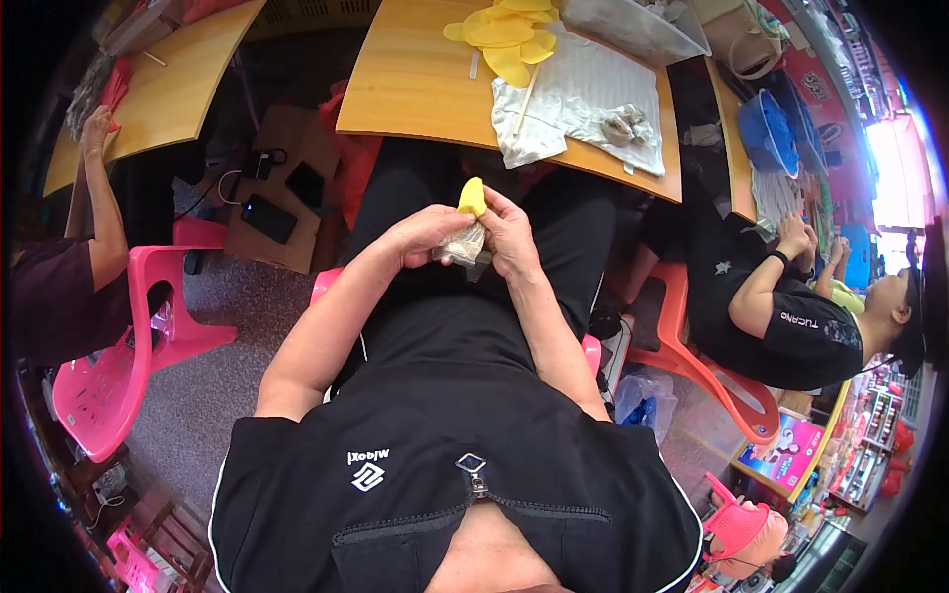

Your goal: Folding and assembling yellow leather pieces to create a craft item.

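Note:
Above my lap, my left hand (432, 232) and my right hand (512, 237) meet with fingers closed round one small piece of work. A yellow petal-shaped piece (473, 196) sticks up between the fingertips, both hands pinching near its lower end. Under it, a pale bundle (460, 247) that looks wrapped in clear plastic hangs between the palms; its kind cannot be made out. On the table (415, 89) ahead lies a pile of similar yellow petal-shaped pieces (499, 33). Beside the pile is a white cloth (583, 89) with a thin stick (525, 104) on it.
A crumpled greyish wad (625, 126) lies on the cloth, behind it a clear plastic tray (638, 25). Co-workers sit left, near a pink chair (148, 326), and right, on an orange chair (692, 366). Black phones (267, 217) lie on a low cardboard box (262, 148).

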Tool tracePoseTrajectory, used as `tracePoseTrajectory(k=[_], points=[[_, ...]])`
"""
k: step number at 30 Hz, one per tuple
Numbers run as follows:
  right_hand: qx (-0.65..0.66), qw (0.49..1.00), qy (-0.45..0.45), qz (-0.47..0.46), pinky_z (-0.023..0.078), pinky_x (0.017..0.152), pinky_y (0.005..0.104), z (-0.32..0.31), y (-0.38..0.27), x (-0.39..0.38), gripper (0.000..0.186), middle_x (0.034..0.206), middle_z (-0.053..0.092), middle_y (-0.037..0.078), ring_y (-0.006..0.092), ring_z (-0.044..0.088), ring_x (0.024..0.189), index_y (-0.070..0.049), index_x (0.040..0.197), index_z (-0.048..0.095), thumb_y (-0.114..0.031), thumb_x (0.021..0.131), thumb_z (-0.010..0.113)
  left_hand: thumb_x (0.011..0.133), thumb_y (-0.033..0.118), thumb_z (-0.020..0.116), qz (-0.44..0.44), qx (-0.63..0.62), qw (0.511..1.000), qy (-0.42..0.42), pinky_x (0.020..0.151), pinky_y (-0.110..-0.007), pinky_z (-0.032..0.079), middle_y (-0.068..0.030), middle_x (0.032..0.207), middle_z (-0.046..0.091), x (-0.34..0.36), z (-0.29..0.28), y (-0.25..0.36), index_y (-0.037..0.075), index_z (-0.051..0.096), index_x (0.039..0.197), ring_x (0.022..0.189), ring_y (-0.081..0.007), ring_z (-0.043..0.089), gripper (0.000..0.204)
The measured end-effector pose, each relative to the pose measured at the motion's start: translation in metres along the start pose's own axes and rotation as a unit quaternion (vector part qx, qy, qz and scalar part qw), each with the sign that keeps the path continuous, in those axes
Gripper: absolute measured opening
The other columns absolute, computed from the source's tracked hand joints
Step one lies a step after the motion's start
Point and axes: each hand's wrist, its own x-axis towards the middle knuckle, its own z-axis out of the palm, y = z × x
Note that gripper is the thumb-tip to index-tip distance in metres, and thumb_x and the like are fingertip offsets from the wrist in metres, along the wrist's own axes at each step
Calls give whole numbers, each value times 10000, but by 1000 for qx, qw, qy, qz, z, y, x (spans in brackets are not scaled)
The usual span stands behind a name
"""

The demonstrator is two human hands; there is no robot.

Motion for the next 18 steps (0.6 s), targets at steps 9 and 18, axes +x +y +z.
tracePoseTrajectory(k=[9,18], points=[[78,996,14,34,524,779,260,-3,11,6,346,1075,629,89,143,630,899,29,1242,523,-7,899,559,921,294,590,15,10,1000,-5,664,-273,524,-25,901,647,-2,6,0,26,611,1031,766,-95,623,290],[46,999,3,4,515,796,268,4,10,0,367,1053,629,86,138,618,902,27,1243,519,38,878,555,939,349,552,22,-30,997,68,601,-253,523,-38,885,650,4,4,-4,27,621,1013,694,-105,628,338]])
